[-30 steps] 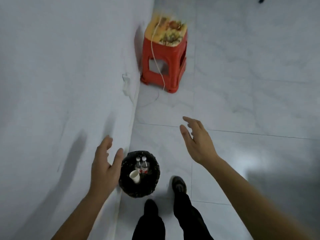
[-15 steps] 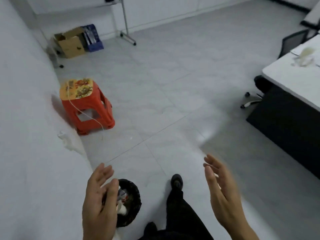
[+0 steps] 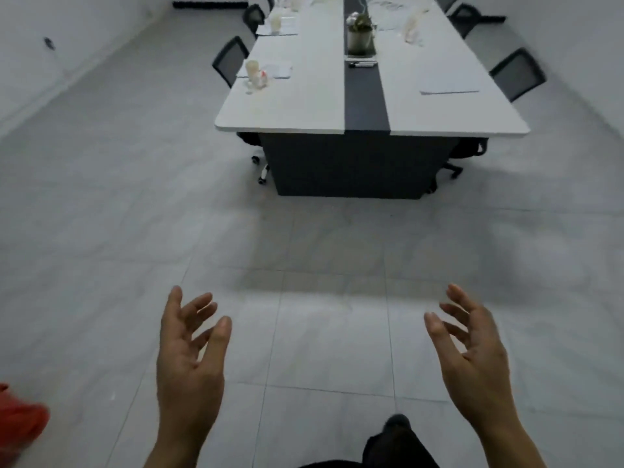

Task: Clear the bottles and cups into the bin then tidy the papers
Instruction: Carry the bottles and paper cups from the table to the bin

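**Both hands free, worktop ahead**

Nearest to me, my left hand (image 3: 189,359) and right hand (image 3: 479,359) hang over the tiled floor (image 3: 320,332), well apart, palms turned inward, fingers spread and loosely bent, holding nothing. Between them at the bottom edge I see a dark shoe (image 3: 398,423). A blurred red object (image 3: 20,420) sits at the lower left corner; I cannot tell what it is.

Further on stands the long white worktop (image 3: 304,106) with a dark strip down its middle. On its near left side a pale cup (image 3: 252,68) stands just beside a small bottle (image 3: 262,77) with a red top, both at the edge of some papers (image 3: 278,69). On the near right side lies a single sheet (image 3: 449,87). A potted plant (image 3: 360,38) stands on the strip, with a pen (image 3: 363,64) in front of it. Beyond that are more cups (image 3: 276,21) and papers, too blurred to count. Black chairs (image 3: 231,59) line both sides.
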{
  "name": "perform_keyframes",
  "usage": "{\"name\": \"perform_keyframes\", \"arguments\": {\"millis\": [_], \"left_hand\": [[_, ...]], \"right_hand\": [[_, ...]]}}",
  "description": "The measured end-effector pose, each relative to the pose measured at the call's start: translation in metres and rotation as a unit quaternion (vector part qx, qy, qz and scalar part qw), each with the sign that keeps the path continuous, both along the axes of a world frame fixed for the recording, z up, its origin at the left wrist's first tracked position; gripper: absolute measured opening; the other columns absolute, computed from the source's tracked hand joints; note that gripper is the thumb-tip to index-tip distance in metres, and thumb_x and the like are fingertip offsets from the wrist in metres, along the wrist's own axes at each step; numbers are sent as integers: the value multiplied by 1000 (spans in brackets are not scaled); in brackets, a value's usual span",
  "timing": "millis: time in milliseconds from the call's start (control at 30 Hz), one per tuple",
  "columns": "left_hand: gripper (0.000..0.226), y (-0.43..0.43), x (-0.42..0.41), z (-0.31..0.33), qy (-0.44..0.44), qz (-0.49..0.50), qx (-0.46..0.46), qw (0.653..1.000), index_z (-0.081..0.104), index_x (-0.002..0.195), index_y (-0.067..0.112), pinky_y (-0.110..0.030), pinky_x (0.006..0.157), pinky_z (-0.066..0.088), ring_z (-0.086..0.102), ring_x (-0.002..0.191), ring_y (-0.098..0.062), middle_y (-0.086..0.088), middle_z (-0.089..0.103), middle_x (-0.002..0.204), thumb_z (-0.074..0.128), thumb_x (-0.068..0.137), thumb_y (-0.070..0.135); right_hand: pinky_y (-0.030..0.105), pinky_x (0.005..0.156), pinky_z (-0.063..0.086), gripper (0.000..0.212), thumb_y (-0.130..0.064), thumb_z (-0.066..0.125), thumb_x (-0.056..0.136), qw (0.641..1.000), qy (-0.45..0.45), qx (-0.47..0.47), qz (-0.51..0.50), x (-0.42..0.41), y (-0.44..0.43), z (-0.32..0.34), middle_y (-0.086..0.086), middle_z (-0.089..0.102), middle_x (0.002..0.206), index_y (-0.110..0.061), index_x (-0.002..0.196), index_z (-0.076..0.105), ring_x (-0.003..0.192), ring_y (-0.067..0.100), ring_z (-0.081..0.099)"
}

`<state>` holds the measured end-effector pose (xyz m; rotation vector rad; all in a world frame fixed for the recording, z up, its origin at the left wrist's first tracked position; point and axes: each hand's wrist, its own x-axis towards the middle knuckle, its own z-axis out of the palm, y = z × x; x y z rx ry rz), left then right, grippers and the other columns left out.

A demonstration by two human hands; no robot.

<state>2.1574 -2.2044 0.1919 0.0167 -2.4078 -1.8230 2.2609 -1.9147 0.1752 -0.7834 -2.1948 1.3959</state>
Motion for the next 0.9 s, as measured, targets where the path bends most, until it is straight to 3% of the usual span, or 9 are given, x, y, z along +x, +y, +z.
{"name": "perform_keyframes", "arguments": {"millis": [200, 400, 533, 700, 800, 900], "left_hand": [[63, 175, -20, -4, -5, -96, -23, 995, 33, 145, 36, -30, 95, 48, 58, 122, -10, 6, 58, 133, 61, 94, 11], [76, 327, -36, 0, 3, -160, -36, 986, 32, 152, 26, -17, 91, 45, 53, 117, 12, 14, 53, 132, 59, 82, 34], [75, 393, -54, 7, -9, -166, -30, 986, 35, 151, 26, -21, 92, 45, 54, 123, 1, 10, 54, 135, 59, 80, 35], [79, 481, -101, -26, -48, -164, -25, 985, 32, 153, 26, -30, 96, 47, 56, 124, -9, 5, 57, 135, 62, 79, 29], [75, 557, -145, -52, -79, -188, -28, 979, 33, 149, 32, -34, 100, 48, 55, 124, -7, 6, 56, 137, 63, 81, 28], [65, 656, -195, -58, -89, -238, -21, 967, 33, 143, 37, -34, 102, 48, 53, 123, -3, 8, 53, 136, 63, 89, 18]], "right_hand": [[30, 95, 49, 58, -48, 60, 83, 995, -9, -52, -90, 30, 139, -18, -15, 53, 130, -35, 139, 46, 118, 1, 56], [16, 85, 46, 59, -48, 60, 84, 991, -5, -74, -112, 17, 271, -23, -8, 56, 132, -31, 140, 49, 114, -3, 56], [10, 85, 45, 52, -45, 60, 86, 991, 6, -78, -112, -2, 336, -15, -15, 57, 128, -33, 136, 52, 115, -9, 56], [18, 90, 47, 57, -47, 62, 82, 987, 2, -99, -127, -44, 423, -44, -18, 56, 130, -33, 136, 51, 117, -7, 56], [22, 93, 48, 54, -46, 62, 82, 984, -14, -93, -152, -74, 489, -56, -21, 56, 129, -36, 134, 51, 118, -8, 56], [18, 90, 47, 54, -46, 63, 82, 979, -36, -82, -181, -101, 573, -44, -18, 56, 130, -38, 134, 51, 117, -8, 56]]}}
